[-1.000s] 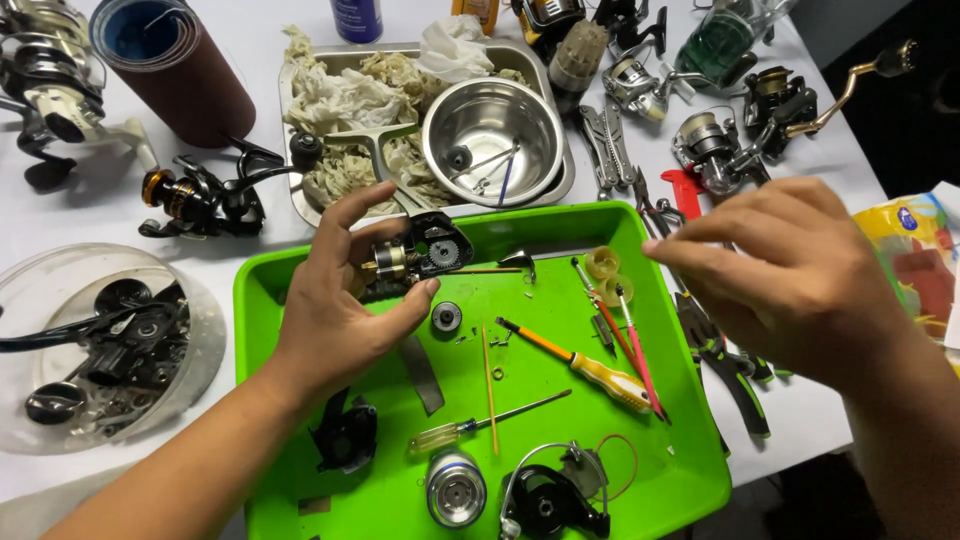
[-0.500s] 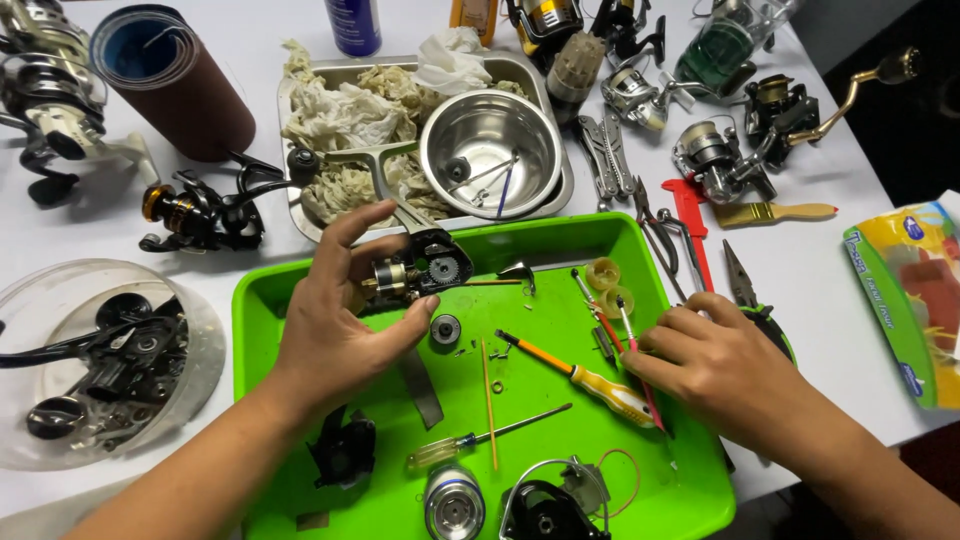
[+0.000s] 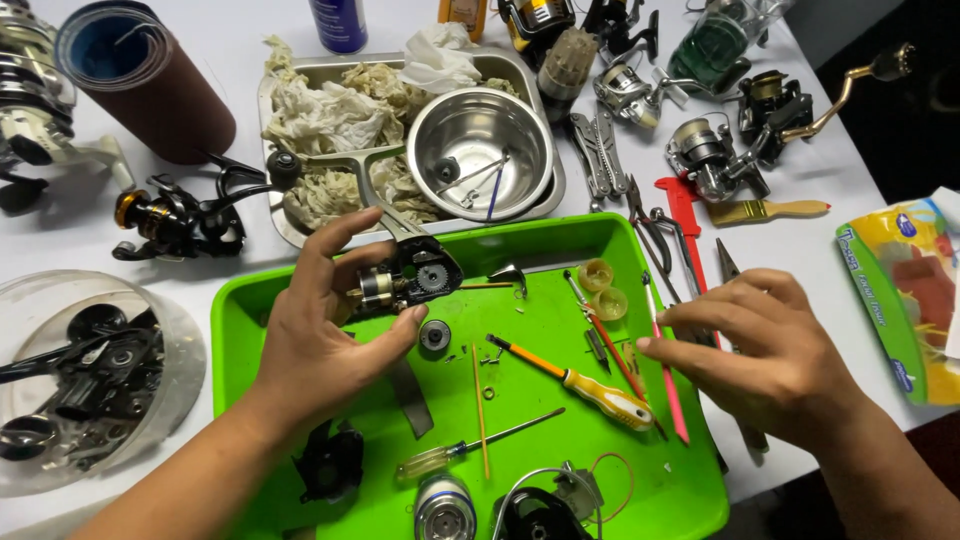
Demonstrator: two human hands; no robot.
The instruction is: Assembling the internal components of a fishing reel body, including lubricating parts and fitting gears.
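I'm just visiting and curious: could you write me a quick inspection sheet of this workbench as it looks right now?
Surface: white table bearing a green tray.
Job's things: opened fishing reel body, gears exposed, over the tray; pink-handled tool on the tray.
Clutter: yellow screwdriver, steel bowl, rags, pliers, spare reels, paintbrush, plastic tub of parts.
Hands: left hand holds the reel body; right hand has fingertips at the pink-handled tool.
Cables: nothing seen.
Surroundings: dark floor beyond the table's right edge.
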